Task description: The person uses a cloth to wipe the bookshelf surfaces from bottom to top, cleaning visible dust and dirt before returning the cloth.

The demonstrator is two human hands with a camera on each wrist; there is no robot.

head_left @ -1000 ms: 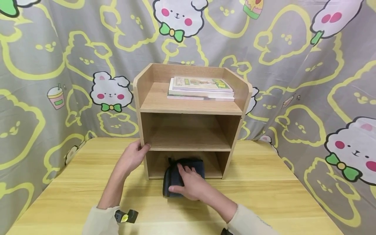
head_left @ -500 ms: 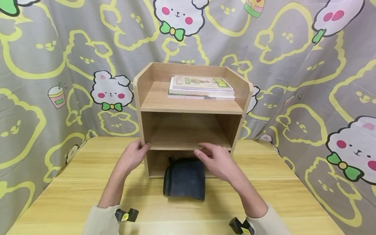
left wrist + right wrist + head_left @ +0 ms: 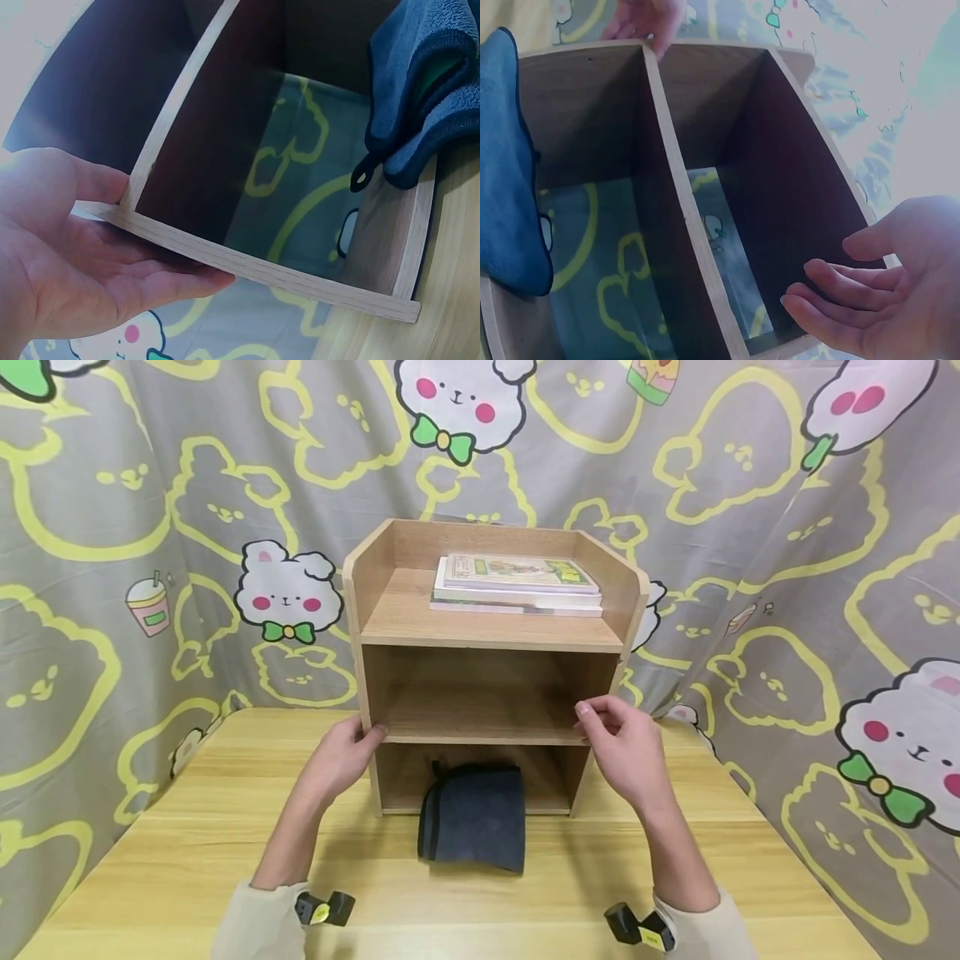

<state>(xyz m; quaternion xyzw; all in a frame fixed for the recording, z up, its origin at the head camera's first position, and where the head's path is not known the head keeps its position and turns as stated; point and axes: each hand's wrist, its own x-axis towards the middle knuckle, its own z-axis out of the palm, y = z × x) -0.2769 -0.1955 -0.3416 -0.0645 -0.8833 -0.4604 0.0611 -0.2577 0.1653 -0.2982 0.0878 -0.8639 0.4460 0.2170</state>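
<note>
A small wooden shelf (image 3: 480, 632) with open compartments stands upright on the table. My left hand (image 3: 339, 766) grips its left side panel, the thumb inside at the middle board and the fingers outside, as the left wrist view shows. Close to the right side panel is my right hand (image 3: 628, 750), fingers loosely curled and holding nothing; in the right wrist view a gap shows between thumb and fingers. A folded dark blue towel (image 3: 480, 822) with black edging and a small loop (image 3: 364, 174) lies partly in the bottom compartment and hangs out over its front edge.
Several books (image 3: 517, 585) lie stacked on the shelf's top board, towards the right. Beneath everything is a light wooden table (image 3: 225, 827). A grey patterned curtain (image 3: 300, 502) surrounds the table at the back and sides.
My right hand has let go of the towel, lifted off it and moved right and up to the shelf's right side. The left hand and the shelf have stayed put.
</note>
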